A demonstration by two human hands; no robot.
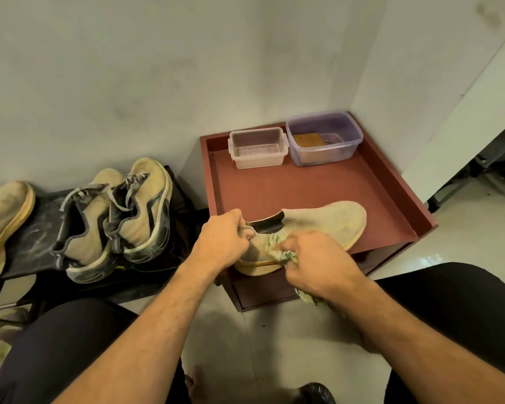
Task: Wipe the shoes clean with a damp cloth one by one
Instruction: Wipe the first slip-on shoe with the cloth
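Observation:
A cream knit slip-on shoe (327, 223) lies across the front edge of a reddish-brown tray table (303, 188), toe pointing right. My left hand (222, 237) grips its heel collar. My right hand (315, 260) presses a pale green-patterned cloth (289, 255) against the shoe's near side; the cloth's tail hangs below my wrist. On a black rack (41, 237) to the left stand two dirty laced sneakers (114, 220) and another cream shoe (3, 223) at the far left.
At the back of the tray table stand a clear plastic box (258, 151) and a bluish tub (324, 138) holding water and a brown sponge. Walls close in behind and to the right. My knees in dark trousers frame the tiled floor below.

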